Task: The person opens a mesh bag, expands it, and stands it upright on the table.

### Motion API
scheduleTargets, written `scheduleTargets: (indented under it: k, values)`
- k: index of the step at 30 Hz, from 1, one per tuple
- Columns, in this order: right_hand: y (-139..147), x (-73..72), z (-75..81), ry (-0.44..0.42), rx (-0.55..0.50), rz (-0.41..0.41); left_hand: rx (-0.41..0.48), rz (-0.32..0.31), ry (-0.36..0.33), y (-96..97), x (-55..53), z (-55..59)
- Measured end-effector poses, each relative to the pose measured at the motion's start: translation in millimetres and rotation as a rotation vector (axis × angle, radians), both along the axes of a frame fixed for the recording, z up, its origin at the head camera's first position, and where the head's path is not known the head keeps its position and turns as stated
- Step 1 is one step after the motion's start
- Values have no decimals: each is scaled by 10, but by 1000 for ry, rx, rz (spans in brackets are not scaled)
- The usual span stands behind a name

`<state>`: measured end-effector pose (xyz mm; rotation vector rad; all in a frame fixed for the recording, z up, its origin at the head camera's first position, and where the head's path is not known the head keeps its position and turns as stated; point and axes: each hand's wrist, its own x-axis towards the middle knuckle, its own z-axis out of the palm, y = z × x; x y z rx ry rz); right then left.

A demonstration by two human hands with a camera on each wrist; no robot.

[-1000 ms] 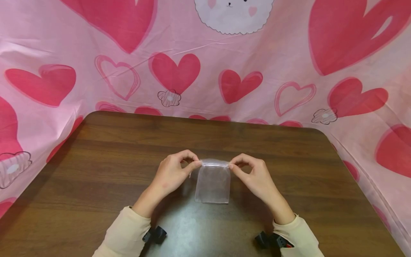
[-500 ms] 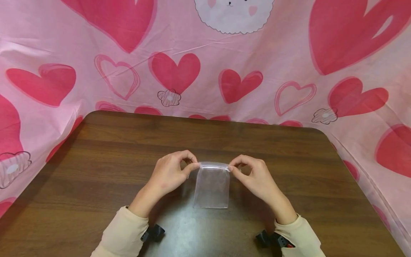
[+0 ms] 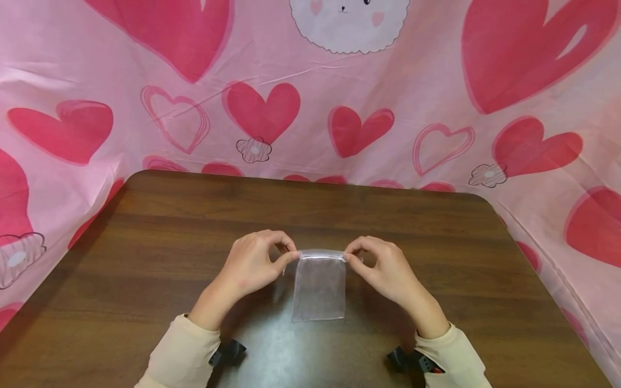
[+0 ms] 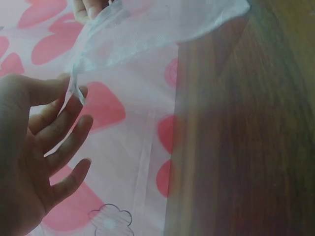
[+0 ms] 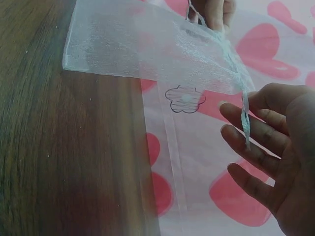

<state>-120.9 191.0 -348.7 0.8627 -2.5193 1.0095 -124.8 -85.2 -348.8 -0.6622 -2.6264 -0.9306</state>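
Observation:
A small sheer white organza drawstring bag (image 3: 318,290) hangs between my two hands, its top band level and its body flat. My left hand (image 3: 254,264) pinches the band's left corner between thumb and forefinger. At the opposite corner my right hand (image 3: 384,267) does the same. The right wrist view shows a white drawstring (image 5: 245,118) dangling past the right fingers, while the remaining fingers are spread loosely. In the left wrist view a short string end (image 4: 78,93) shows beside the left fingertips. The bag looks flat, and nothing shows through its sheer cloth.
A dark brown wooden table (image 3: 145,258) lies below the hands. Behind it and along its sides hangs a pink cloth (image 3: 310,70) printed with red hearts. Black camera mounts (image 3: 230,353) sit at both wrists by the cream sleeves (image 3: 181,353).
Both hands have come slightly nearer to me, the left also a little to the left. The bag has moved down in view with them and its top band looks straighter.

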Motion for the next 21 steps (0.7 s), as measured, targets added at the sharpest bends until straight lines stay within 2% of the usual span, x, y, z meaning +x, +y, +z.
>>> scheduleTargets:
  k: [7, 13, 21]
  values:
    - [9, -7, -15, 72, 48, 17, -54, -49, 43, -36, -7, 5]
    - [19, -30, -54, 147, 70, 46, -101, -52, 72, -40, -12, -2]
    - [17, -68, -95, 189, 94, 81, -106, -54, 89, -53, -19, -20]
